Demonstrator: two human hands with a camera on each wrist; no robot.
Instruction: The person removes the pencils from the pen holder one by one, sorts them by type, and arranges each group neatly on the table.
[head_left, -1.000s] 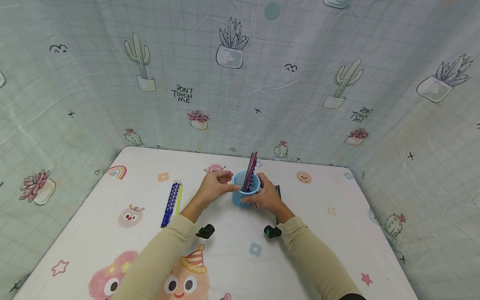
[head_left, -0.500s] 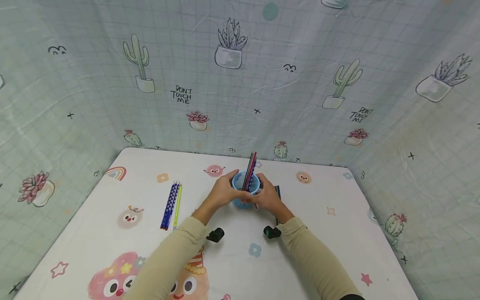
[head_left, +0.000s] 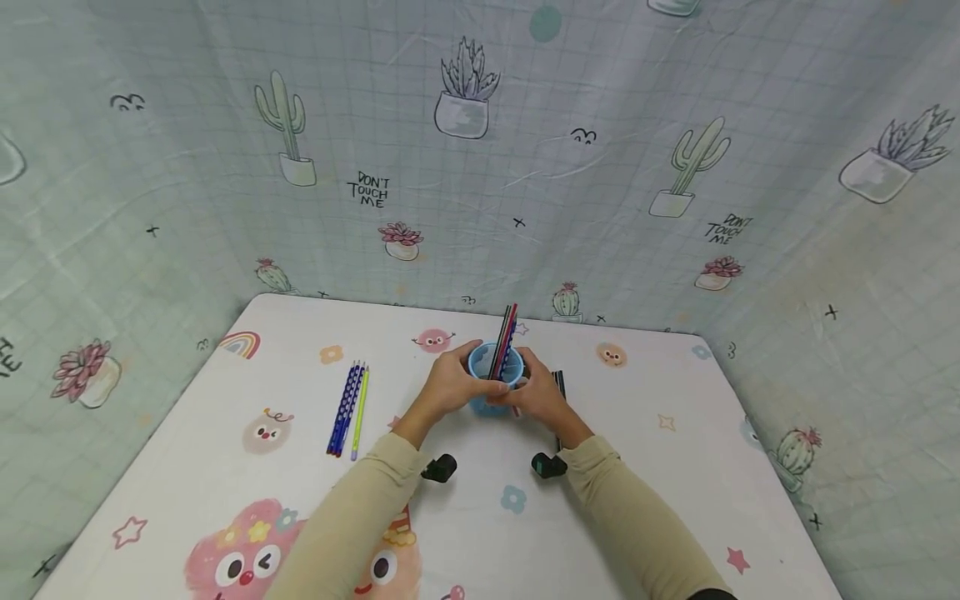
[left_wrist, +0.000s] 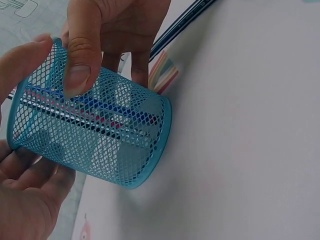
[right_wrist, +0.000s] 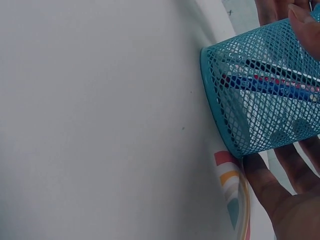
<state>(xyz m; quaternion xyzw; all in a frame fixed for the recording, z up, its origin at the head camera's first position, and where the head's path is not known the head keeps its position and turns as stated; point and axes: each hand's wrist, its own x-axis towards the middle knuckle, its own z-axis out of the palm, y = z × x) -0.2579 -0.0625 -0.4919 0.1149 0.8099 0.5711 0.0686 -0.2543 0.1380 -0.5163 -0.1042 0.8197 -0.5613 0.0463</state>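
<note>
A blue mesh pencil cup (head_left: 489,407) stands upright near the middle of the table in the head view. Several pencils (head_left: 503,342), dark, red and blue, lean inside it and stick out above the rim. My left hand (head_left: 452,387) grips the cup from the left, its thumb across the near side. From the right my right hand (head_left: 543,395) holds it too, the thumbs close together in front. Both wrist views show the mesh wall, the cup (left_wrist: 95,125) between the two hands and fingers (right_wrist: 267,187) curved around its side.
Several blue patterned pencils (head_left: 347,408) and a yellow-green pencil (head_left: 360,412) lie left of the hands. Dark pencils (head_left: 560,382) lie just right of the cup, partly behind the right wrist. A printed curtain (head_left: 480,183) rises behind the table (head_left: 645,517).
My left hand has moved right from beside the cup, closing its spread fingers around it. The right hand keeps its hold, and the cup stays nearly in place.
</note>
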